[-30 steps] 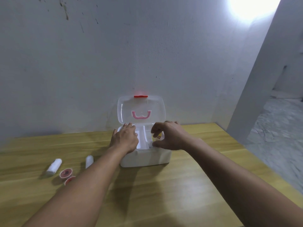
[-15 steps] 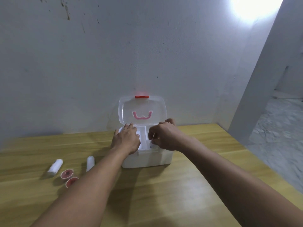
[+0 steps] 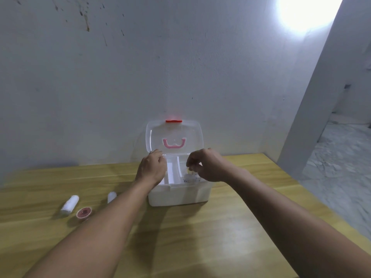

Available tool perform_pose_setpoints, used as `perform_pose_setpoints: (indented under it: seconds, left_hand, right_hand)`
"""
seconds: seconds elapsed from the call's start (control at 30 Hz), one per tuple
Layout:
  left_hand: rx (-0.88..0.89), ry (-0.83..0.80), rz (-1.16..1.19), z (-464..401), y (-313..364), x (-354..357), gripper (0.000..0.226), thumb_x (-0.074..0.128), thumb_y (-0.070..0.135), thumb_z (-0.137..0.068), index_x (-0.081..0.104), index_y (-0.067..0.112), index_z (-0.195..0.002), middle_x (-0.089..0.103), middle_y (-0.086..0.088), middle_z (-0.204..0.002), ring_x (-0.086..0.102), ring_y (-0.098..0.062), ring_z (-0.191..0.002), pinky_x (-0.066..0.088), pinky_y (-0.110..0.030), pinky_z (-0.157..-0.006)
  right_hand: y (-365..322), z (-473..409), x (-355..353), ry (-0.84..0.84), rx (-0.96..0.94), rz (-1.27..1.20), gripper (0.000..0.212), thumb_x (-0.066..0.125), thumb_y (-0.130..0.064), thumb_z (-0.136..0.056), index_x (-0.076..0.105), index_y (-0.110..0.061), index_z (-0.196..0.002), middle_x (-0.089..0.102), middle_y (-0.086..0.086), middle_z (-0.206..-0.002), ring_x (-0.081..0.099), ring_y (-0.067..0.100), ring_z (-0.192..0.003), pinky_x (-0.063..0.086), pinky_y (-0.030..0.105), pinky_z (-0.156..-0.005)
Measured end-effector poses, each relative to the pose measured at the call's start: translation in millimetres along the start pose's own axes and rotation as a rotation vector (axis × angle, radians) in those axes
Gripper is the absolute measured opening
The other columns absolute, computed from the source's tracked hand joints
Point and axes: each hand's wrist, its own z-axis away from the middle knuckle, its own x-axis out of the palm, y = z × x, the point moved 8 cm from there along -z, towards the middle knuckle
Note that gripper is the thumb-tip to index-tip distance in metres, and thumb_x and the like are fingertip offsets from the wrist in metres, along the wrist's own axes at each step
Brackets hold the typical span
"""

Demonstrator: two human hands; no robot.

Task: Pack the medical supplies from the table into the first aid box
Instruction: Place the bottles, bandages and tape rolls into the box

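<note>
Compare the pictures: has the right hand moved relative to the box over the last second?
Yes. The right hand has risen from the box's front-right rim and now hovers above the right compartment.

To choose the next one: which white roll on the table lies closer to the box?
The smaller white roll, partly hidden behind the left forearm; the longer roll lies farther left, beside the red tape.
</note>
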Motion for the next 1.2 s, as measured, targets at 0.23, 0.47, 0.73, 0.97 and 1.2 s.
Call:
perform_pose_setpoints:
  seconds: [0.23, 0.47, 0.73, 0.97, 1.2]
  left_hand:
    - [-0.007, 0.022, -0.038, 9, -10, -29, 0.031, 0.041, 0.015, -0.095, 0.062, 0.003, -0.114, 0.061, -0.017, -0.127, 0.056, -0.034, -0.115, 0.044, -0.037, -0.091]
    - [-0.099, 0.073, -0.147, 27, -73, -86, 0.039, 0.052, 0.017, -0.092, 0.059, 0.007, -0.128, 0.057, -0.015, -0.136, 0.053, -0.033, -0.125, 0.041, -0.037, -0.105]
    - [-0.292, 0.062, -0.206, 66, -139, -119, 0.039, 0.055, 0.027, -0.090, 0.062, 0.013, -0.126, 0.060, -0.009, -0.134, 0.056, -0.030, -0.123, 0.046, -0.035, -0.101]
    - [-0.313, -0.094, -0.276, 89, -141, -92, 0.053, 0.057, 0.053, -0.077, 0.062, 0.027, -0.123, 0.067, -0.001, -0.123, 0.060, -0.024, -0.116, 0.040, -0.034, -0.103]
    - [-0.214, -0.050, -0.439, 94, -125, -76, 0.040, 0.058, 0.062, -0.075, 0.066, 0.023, -0.077, 0.069, 0.001, -0.090, 0.057, -0.023, -0.100, 0.039, -0.038, -0.090]
  right_hand:
    - [-24, 4, 8, 0.075, -0.047, 0.067, 0.029, 0.056, -0.018, -0.095, 0.067, -0.017, -0.122, 0.067, 0.004, -0.126, 0.061, 0.024, -0.116, 0.047, 0.033, -0.098]
    - [-17, 5, 42, 0.074, 0.046, 0.318, 0.068, 0.026, -0.061, -0.098, 0.026, -0.020, -0.152, 0.023, 0.002, -0.162, 0.013, 0.022, -0.151, 0.010, 0.054, -0.120]
    - [47, 12, 27, 0.263, 0.276, -0.205, 0.070, 0.023, -0.060, -0.098, 0.043, -0.010, -0.144, 0.044, 0.014, -0.150, 0.037, 0.029, -0.141, 0.031, 0.041, -0.112]
    - [40, 21, 43, 0.222, 0.214, -0.294, 0.057, 0.028, -0.055, -0.100, 0.046, -0.015, -0.137, 0.063, 0.016, -0.125, 0.054, 0.033, -0.119, 0.033, 0.032, -0.084]
    - [59, 13, 54, 0.244, 0.256, -0.243, 0.102, 0.013, -0.089, -0.076, 0.040, -0.014, -0.139, 0.057, 0.013, -0.136, 0.049, 0.031, -0.128, 0.039, 0.049, -0.106]
